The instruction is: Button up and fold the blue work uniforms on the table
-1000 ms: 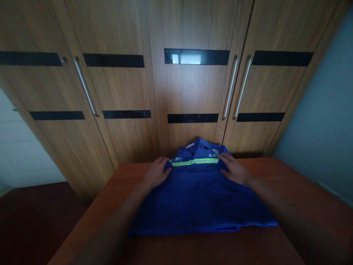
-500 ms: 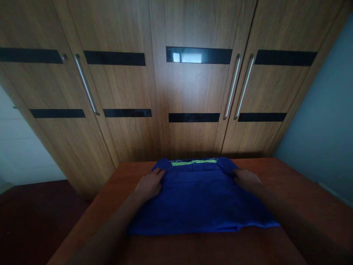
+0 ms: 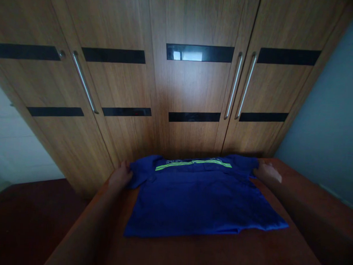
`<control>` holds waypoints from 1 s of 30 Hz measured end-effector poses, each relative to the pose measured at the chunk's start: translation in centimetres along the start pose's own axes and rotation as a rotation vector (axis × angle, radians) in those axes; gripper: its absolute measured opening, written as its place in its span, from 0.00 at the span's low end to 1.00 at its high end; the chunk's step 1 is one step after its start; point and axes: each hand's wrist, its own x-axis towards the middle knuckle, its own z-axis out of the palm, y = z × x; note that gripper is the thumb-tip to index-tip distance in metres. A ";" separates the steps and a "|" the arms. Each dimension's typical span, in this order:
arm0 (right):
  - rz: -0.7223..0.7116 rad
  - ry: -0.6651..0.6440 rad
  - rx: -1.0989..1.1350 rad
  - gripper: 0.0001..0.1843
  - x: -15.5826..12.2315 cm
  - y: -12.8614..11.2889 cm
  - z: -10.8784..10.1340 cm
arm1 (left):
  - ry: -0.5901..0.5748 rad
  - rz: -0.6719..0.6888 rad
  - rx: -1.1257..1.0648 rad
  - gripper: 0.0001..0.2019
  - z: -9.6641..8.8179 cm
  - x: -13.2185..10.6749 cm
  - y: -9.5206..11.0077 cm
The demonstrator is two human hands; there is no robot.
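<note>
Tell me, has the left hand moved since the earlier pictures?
Yes, to the left: the left hand now sits nearer, sideways, to the cabinet's leftmost long handle, at the end of the blue shirt's sleeve.

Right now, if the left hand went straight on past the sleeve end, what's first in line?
Most likely the wooden cupboard front: the left hand, at the end of the blue sleeve, points forward toward it. The gap between is hard to judge.
</note>
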 end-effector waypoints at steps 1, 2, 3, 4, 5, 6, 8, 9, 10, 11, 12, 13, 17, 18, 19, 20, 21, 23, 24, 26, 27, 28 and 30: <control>-0.044 0.016 0.002 0.26 -0.4 -0.1 0.4 | 0.030 0.006 0.037 0.26 0.1 -0.5 -0.3; -0.099 0.021 0.011 0.26 -0.8 -0.4 0.8 | 0.068 0.037 0.076 0.25 0.3 -1.0 -0.4; -0.167 0.013 0.030 0.25 -1.3 -0.8 1.3 | 0.105 0.089 0.109 0.24 0.4 -1.5 -0.3; -0.243 -0.010 0.062 0.23 -1.8 -1.3 1.8 | 0.131 0.154 0.125 0.22 0.5 -2.0 0.0; -0.317 -0.045 0.102 0.21 -2.3 -1.7 2.2 | 0.131 0.223 0.118 0.21 0.6 -2.5 0.5; -0.385 -0.081 0.142 0.20 -2.9 -2.1 2.7 | 0.102 0.289 0.089 0.19 0.7 -2.9 1.1; -0.495 -0.132 0.195 0.19 -3.9 -2.7 3.4 | -0.001 0.400 0.009 0.18 0.9 -3.7 2.5; -0.526 -0.142 0.198 0.19 -4.3 -2.9 3.7 | -0.058 0.439 -0.028 0.18 1.1 -4.0 3.2; -0.538 -0.141 0.184 0.20 -4.6 -2.9 3.8 | -0.108 0.467 -0.057 0.18 1.2 -4.3 3.8; -0.539 -0.141 0.166 0.20 -4.8 -2.9 3.9 | -0.150 0.484 -0.078 0.18 1.4 -4.5 4.3; -0.536 -0.146 0.150 0.21 -5.0 -2.9 3.8 | -0.184 0.489 -0.093 0.18 1.5 -4.6 4.7; -0.533 -0.156 0.138 0.22 -5.0 -2.9 3.7 | -0.211 0.489 -0.104 0.18 1.7 -4.7 4.9; -0.524 -0.176 0.092 0.24 -4.7 -2.7 2.8 | -0.207 0.508 -0.109 0.17 2.0 -4.9 5.1; -0.527 -0.173 0.073 0.24 -4.6 -2.7 2.5 | -0.190 0.521 -0.105 0.17 2.0 -5.0 5.1; -0.533 -0.172 0.051 0.24 -4.5 -2.6 2.3 | -0.173 0.532 -0.100 0.16 2.0 -5.1 5.1; -0.543 -0.176 0.031 0.23 -4.4 -2.6 2.1 | -0.158 0.536 -0.095 0.16 1.9 -5.2 5.1; -0.555 -0.181 0.018 0.23 -4.4 -2.6 1.9 | -0.146 0.533 -0.091 0.16 1.8 -5.3 5.1; -0.573 -0.178 0.018 0.22 -4.4 -2.6 1.4 | -0.136 0.516 -0.085 0.15 1.5 -5.5 5.3; -0.578 -0.170 0.030 0.22 -4.5 -2.6 1.1 | -0.133 0.508 -0.085 0.14 1.3 -5.5 5.4; -0.592 -0.164 0.074 0.24 -4.9 -2.5 0.3 | -0.131 0.514 -0.110 0.11 0.8 -5.6 5.5; -0.594 -0.177 0.104 0.25 -5.2 -2.5 -0.2 | -0.127 0.522 -0.140 0.10 0.5 -5.6 5.6; -0.593 -0.202 0.135 0.25 -5.5 -2.4 -0.9 | -0.125 0.527 -0.180 0.09 0.1 -5.7 5.6; -0.580 -0.252 0.179 0.24 -6.3 -2.1 -2.4 | -0.148 0.518 -0.290 0.08 -0.9 -6.2 5.6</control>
